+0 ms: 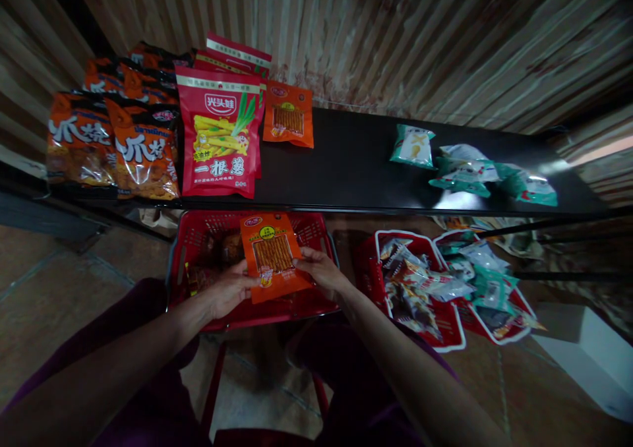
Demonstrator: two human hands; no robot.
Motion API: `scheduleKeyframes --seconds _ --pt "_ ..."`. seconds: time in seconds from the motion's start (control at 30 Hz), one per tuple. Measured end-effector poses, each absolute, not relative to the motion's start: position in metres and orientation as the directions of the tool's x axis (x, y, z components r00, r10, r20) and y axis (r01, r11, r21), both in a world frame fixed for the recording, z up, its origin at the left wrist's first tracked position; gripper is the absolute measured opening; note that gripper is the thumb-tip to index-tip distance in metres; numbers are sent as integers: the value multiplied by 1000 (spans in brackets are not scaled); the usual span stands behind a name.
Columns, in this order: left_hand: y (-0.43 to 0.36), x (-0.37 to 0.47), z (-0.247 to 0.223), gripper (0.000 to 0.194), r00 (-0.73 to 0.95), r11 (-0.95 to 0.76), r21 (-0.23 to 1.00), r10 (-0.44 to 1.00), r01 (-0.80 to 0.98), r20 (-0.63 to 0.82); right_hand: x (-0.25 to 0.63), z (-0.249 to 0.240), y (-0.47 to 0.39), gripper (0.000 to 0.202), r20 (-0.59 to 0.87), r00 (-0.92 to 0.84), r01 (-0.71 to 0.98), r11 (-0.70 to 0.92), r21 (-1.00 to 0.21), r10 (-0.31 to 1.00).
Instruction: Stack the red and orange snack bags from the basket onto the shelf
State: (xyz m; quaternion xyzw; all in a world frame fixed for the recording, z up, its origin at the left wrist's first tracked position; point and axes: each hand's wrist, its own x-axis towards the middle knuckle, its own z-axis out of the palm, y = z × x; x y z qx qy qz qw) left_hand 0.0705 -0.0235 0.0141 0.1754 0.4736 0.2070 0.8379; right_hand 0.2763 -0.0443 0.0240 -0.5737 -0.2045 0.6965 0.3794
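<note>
Both hands hold one flat orange snack packet (273, 257) above a red basket (257, 320). My left hand (228, 290) grips its lower left edge, and my right hand (321, 269) pinches its right edge. The packet's printed front faces up at me. Inside the basket, partly covered by the packet, lie more snack bags. On the black shelf (351, 163) just beyond, a similar orange packet (289, 116) leans beside several red snack bags (220, 137). Further left stand several orange-and-black snack bags (146, 150).
Green-and-white snack bags (467, 170) lie toward the shelf's right end. On the floor at right are two more baskets, one with brown-and-white bags (410, 282) and one with green bags (489, 282). A white box (593, 355) sits beyond them. Corrugated sheeting (346, 45) backs the shelf.
</note>
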Motion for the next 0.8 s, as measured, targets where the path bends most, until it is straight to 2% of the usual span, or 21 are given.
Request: scheduleKeyframes --seconds 0.1,0.27,0.43,0.8 --pt "-24 70 11 58 443 846 506 523 -167 -728 275 25 -47 40 -647 -116 -317 -645 -695 754" --pt "-20 68 8 55 413 824 544 556 -158 -721 272 31 -48 50 -676 -195 -288 -700 -653 711" --pt "-18 67 7 57 416 811 577 559 -94 -718 272 31 -47 49 -622 -216 -303 -658 -690 752" --pt "-16 71 17 54 418 814 575 552 -82 -722 273 22 -48 41 -637 -185 -304 -661 -687 748"
